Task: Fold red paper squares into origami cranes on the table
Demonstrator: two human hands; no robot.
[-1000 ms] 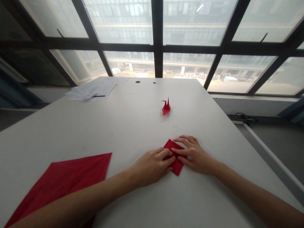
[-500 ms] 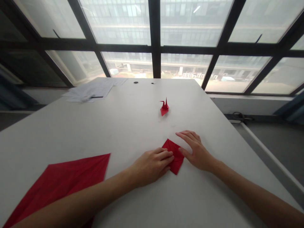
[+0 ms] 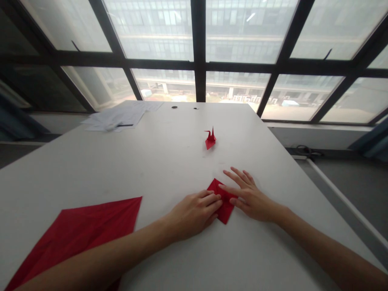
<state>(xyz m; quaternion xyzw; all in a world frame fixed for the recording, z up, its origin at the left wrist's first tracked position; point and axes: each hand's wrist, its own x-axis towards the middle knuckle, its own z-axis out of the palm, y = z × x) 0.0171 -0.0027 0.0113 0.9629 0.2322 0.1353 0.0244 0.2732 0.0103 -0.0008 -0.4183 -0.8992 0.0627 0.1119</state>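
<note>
A small folded red paper lies on the white table in front of me. My left hand presses flat on its left side, fingers stretched out together. My right hand rests on its right side with fingers spread, the thumb lying across the paper. A finished red paper crane stands farther back on the table, apart from both hands.
A large red paper sheet lies at the near left, partly under my left forearm. A pile of white papers with a pen sits at the far left corner. Big windows run behind the table; the table's right edge drops to the floor.
My right hand lifted off the folded paper to its right, then came back onto its right side with fingers spread. The left hand stayed pressing in place.
</note>
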